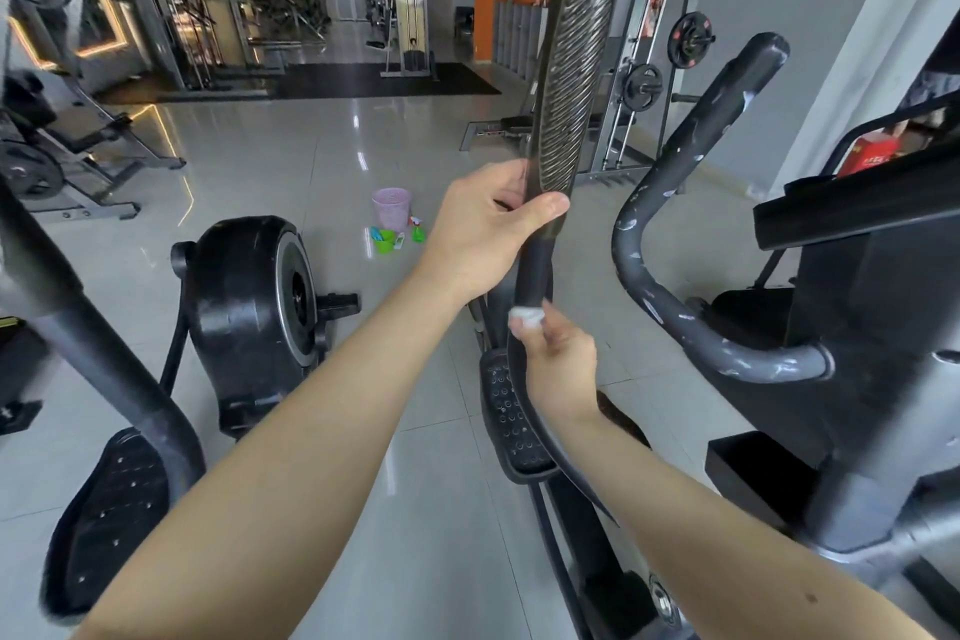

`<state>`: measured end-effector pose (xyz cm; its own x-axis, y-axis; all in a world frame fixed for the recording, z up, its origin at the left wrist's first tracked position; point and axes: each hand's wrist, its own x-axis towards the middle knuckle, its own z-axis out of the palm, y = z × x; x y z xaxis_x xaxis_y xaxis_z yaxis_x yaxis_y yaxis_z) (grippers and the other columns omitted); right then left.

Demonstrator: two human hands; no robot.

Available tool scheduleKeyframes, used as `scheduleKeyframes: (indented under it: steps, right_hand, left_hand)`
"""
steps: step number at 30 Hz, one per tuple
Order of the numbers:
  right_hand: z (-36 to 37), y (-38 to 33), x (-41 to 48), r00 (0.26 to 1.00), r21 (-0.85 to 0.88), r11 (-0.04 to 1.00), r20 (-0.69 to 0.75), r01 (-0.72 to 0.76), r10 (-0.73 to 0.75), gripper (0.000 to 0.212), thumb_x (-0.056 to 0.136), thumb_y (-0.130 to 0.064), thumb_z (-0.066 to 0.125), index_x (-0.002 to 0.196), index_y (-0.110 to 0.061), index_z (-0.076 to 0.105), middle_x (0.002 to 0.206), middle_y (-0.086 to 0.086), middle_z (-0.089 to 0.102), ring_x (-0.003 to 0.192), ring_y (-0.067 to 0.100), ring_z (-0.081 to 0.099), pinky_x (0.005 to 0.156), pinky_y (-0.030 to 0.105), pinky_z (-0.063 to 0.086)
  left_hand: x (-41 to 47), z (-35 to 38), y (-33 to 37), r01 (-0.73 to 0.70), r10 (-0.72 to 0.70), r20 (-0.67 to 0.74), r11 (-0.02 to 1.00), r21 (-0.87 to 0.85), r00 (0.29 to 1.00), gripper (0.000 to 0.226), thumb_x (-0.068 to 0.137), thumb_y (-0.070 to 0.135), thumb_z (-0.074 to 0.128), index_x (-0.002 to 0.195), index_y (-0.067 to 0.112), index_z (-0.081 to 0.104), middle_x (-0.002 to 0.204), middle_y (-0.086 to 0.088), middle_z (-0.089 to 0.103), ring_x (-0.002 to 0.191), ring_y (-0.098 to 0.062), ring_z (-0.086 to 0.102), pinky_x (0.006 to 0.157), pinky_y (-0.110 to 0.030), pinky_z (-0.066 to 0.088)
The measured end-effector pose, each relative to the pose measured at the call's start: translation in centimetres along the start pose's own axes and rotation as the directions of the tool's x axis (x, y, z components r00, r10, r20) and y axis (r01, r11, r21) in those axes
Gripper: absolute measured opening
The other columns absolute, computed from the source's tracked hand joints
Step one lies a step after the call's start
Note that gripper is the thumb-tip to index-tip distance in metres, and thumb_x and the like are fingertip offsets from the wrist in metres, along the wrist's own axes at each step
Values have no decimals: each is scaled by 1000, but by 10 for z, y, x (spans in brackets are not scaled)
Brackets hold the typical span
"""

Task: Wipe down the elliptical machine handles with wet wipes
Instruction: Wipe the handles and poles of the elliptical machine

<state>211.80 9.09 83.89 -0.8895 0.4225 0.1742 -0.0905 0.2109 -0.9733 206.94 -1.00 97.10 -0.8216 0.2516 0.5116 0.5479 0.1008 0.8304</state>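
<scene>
The elliptical's tall moving handle (569, 57) rises in the middle of the view, with a ribbed grip above and a smooth black shaft below. My left hand (483, 229) grips this handle just under the ribbed part, thumb across the front. Lower down, my right hand (558, 359) pinches a white wet wipe (527, 317) against the smooth shaft. To the right, a curved fixed handle (670, 203) with worn, flaking foam bends toward the console post.
A black foot pedal (514, 426) sits under my right hand and another pedal (114, 509) lies at lower left. The flywheel housing (249, 322) stands left. A pink bin (391, 208) and green cleaning bottles (387, 240) stand on the tiled floor. Weight racks line the back.
</scene>
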Motion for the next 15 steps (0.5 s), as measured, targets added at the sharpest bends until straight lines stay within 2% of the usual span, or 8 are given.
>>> scheduleKeyframes:
  steps: [2, 4, 5, 7, 9, 11, 13, 15]
  right_hand:
    - [-6, -5, -4, 999, 50, 997, 7, -54, 54, 20, 98, -6, 64, 81, -12, 74, 85, 0, 76, 82, -2, 65, 88, 14, 47]
    - [-12, -23, 2, 999, 99, 995, -24, -32, 34, 25, 97, -7, 69, 79, -24, 75, 87, -4, 79, 83, -1, 69, 82, 9, 50]
    - [-16, -34, 6, 998, 127, 992, -59, 5, 3, 27, 96, -8, 70, 79, -28, 75, 87, -9, 79, 86, 0, 71, 85, 12, 52]
    - [-24, -49, 12, 988, 164, 982, -134, 98, -77, 22, 96, -7, 71, 87, -26, 76, 91, -8, 80, 95, 4, 73, 90, 18, 54]
    - [-30, -55, 17, 969, 120, 976, -194, 181, -156, 18, 97, -8, 70, 91, -24, 76, 99, -6, 78, 102, 9, 71, 93, 21, 52]
    - [-35, -58, 23, 941, -25, 978, -269, 206, -205, 24, 95, -15, 73, 86, -37, 76, 102, -15, 72, 111, 16, 64, 100, 25, 47]
    - [-37, -62, 29, 950, -37, 987, -266, 159, -163, 30, 96, -16, 72, 81, -42, 74, 91, -22, 66, 101, 9, 63, 95, 26, 48]
    - [-34, -64, 31, 976, 73, 991, -196, 110, -94, 24, 99, -7, 66, 89, -26, 76, 77, -17, 66, 72, -5, 62, 77, 17, 50]
  left_hand:
    - [2, 0, -4, 2, -2, 8, 1000, -8, 1000, 21, 89, 13, 77, 104, 27, 72, 93, 9, 75, 79, -2, 62, 80, -19, 53]
    - [4, 1, -7, 8, -8, 10, 1000, -13, 1000, 19, 88, 14, 78, 107, 20, 75, 94, 7, 77, 79, -3, 63, 81, -21, 54]
    - [6, 1, -8, 7, -7, 8, 1000, -14, 1000, 21, 88, 15, 78, 109, 17, 76, 96, 3, 77, 79, -4, 64, 83, -24, 55]
    - [7, 1, -10, 6, -6, -3, 1000, -19, 1000, 25, 88, 15, 78, 113, 13, 76, 97, -1, 78, 80, -5, 64, 82, -25, 56]
    - [6, 3, -11, 9, -9, -17, 1000, -30, 1000, 27, 88, 14, 78, 115, 11, 76, 98, -1, 78, 81, -5, 65, 81, -22, 56]
    - [6, 3, -12, 11, -12, -23, 999, -38, 1000, 28, 88, 13, 78, 117, 10, 75, 100, -2, 78, 84, -9, 67, 83, -25, 58]
    - [5, 4, -11, 9, -9, -23, 999, -40, 1000, 28, 89, 13, 77, 117, 11, 75, 101, -3, 78, 86, -13, 69, 85, -28, 58]
    - [4, 5, -11, 10, -11, -23, 999, -47, 1000, 28, 89, 11, 77, 117, 12, 74, 101, -3, 78, 83, -6, 66, 82, -21, 56]
